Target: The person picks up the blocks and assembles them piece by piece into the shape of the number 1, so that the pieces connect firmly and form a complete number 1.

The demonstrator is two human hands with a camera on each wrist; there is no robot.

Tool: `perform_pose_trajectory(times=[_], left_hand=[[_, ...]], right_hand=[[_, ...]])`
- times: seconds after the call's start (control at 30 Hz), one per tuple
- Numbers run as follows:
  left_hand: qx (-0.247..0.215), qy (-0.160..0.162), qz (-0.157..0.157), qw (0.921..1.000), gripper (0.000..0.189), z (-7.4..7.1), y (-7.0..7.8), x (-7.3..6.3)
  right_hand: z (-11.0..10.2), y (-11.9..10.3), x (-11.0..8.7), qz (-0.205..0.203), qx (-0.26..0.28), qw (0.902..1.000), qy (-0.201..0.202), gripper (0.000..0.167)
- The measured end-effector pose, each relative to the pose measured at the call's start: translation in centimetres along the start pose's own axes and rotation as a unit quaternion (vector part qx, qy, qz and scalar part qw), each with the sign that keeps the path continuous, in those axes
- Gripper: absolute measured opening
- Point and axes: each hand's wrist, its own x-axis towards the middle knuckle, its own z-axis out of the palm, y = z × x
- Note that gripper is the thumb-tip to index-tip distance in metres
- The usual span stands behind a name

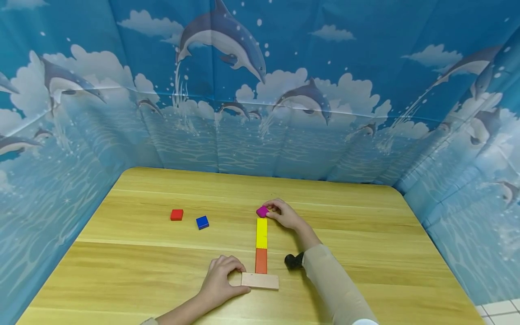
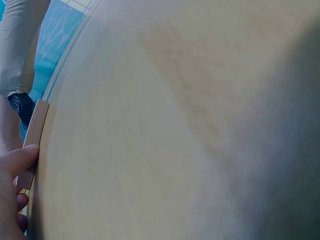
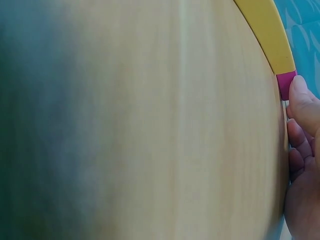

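Note:
A plain wooden block point(image 1: 260, 280) lies crosswise at the near end of a line of blocks. My left hand point(image 1: 221, 280) grips its left end, thumb on the near side and fingers on the far side; the left wrist view shows the thumb against the wooden block point(image 2: 36, 125). Beyond it, an orange-red block point(image 1: 261, 261) and a yellow block point(image 1: 262, 233) run end to end away from me. At the yellow block's far end, my right hand point(image 1: 286, 214) pinches a small magenta block point(image 1: 262, 211), turned at an angle in the head view. The right wrist view shows the thumb on the magenta block point(image 3: 285, 85).
To the left on the wooden table point(image 1: 134, 266) lie a small red block point(image 1: 176, 215) and a small blue block point(image 1: 202, 222). A black object point(image 1: 293, 261) shows beside the right sleeve. A dolphin-printed curtain point(image 1: 243, 135) surrounds the table's back and sides.

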Motion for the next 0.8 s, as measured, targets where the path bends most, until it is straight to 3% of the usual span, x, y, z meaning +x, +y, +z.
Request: perform_pose_trajectory(times=[0.27, 0.57, 0.8], left_hand=[[0.002, 0.001, -0.001, 1.0, 0.035, 0.0, 0.0, 0.0], [0.002, 0.006, 0.002, 1.0, 0.036, 0.0, 0.1, -0.1], [0.002, 0.008, 0.004, 1.0, 0.037, 0.1, 0.1, -0.1]], right_hand=[[0.2, -0.2, -0.1, -0.009, -0.005, 0.9999, -0.001, 0.026], [-0.7, -3.5, -1.2, -0.022, 0.005, 0.9997, -0.009, 0.025], [-0.8, -4.0, -1.3, -0.025, -0.003, 0.9997, -0.007, 0.025]])
